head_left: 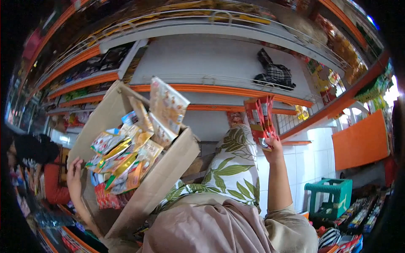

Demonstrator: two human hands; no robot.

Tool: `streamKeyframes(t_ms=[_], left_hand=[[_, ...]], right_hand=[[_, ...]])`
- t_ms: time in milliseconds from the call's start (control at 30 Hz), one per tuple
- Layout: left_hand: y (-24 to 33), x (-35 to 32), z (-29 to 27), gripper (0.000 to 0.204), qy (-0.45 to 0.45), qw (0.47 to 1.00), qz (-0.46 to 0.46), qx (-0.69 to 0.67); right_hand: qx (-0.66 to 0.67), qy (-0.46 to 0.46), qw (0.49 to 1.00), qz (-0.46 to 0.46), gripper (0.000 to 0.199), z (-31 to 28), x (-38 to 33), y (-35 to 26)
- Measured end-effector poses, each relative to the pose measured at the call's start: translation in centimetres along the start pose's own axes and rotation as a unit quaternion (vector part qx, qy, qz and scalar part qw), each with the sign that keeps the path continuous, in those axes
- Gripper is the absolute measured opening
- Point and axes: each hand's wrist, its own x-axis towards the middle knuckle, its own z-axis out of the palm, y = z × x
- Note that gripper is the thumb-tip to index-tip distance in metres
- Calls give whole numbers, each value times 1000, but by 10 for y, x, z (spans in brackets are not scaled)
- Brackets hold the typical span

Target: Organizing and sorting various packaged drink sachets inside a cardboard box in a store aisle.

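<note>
A cardboard box rests tilted against me, left of centre. My left hand is at its left wall, fingers curled against the edge. Inside lie several colourful snack packets, in green, orange, yellow and white, with a red packet at the bottom. Two flat cream-and-brown packs stick up past the far side. Out to the right, my right hand grips a bunch of red packets by the lower end, held up before the shelf edge.
Ahead stands a white shelf with an orange front strip, wire rail and a checked black cloth. Packaged goods fill the shelving at left and right. A green plastic stool and an orange panel are on the right.
</note>
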Motion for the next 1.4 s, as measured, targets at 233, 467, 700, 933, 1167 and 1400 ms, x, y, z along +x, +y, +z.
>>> streamKeyframes(t_ms=[233, 467, 700, 933, 1167, 1400], left_hand=[[33, -4, -3, 31, 25, 1000, 10, 13], [55, -10, 5, 28, 47, 998, 23, -18], [48, -8, 5, 28, 27, 999, 18, -21], [-6, -4, -16, 47, 77, 995, 40, 59], [-69, 6, -43, 67, 236, 965, -89, 73], [-90, -5, -55, 62, 143, 969, -190, 65]], right_hand=[[-106, -210, 955, -180, 71, 176, 47, -39], [-257, -397, 841, -264, 57, 295, 64, -50], [-198, -242, 918, -245, 33, 217, 73, -54], [-243, 110, 959, -95, 24, -14, 103, 13], [-690, 378, 600, -144, 50, -201, 140, 33], [-803, 342, 483, -72, 78, -227, 201, 2]])
